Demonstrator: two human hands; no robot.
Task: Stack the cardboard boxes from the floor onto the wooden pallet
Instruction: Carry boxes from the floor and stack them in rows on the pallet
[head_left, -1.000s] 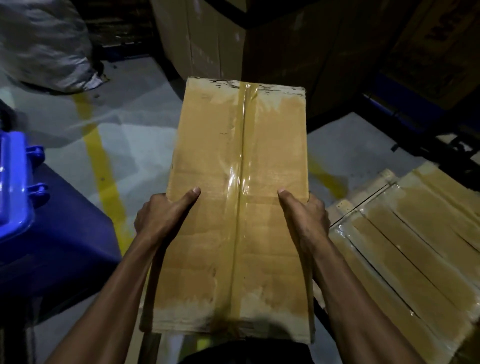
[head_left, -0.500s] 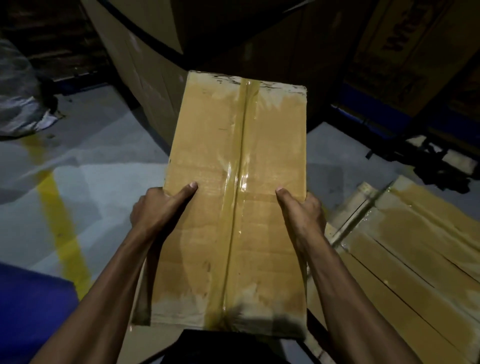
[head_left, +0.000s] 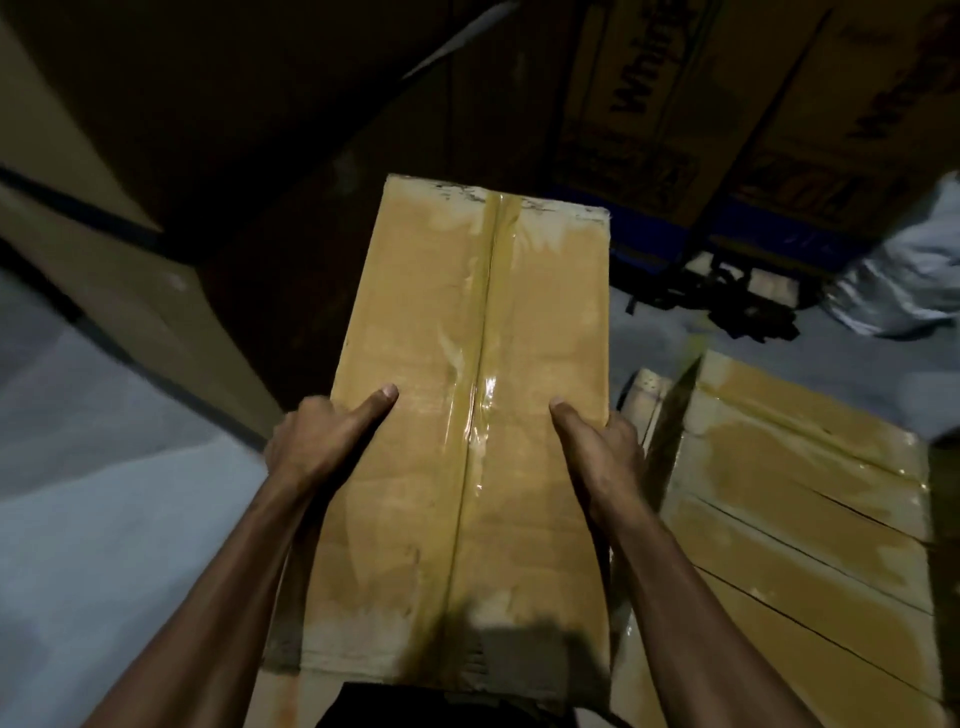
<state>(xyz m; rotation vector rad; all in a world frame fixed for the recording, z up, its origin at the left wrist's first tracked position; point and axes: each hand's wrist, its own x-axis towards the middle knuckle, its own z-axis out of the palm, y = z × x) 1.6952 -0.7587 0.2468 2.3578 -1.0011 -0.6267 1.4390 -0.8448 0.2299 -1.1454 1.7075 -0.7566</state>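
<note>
1. A big dark carton (head_left: 649, 104) at the top right carries bold black lettering that runs up its face. It starts "Whi"; the rest is blurred and cut by the frame's top edge.
2. Low on the same carton sits a row of black handling pictograms (head_left: 623, 166). They are too blurred to tell apart.
3. A second carton (head_left: 857, 130) further right bears more black lettering near the frame's edge. It cannot be read.
4. Low on that carton large black marks (head_left: 815, 195) look like digits or symbols. They are too blurred to read.
5. The taped box (head_left: 467, 389) held in both hands shows no print on its top.
</note>
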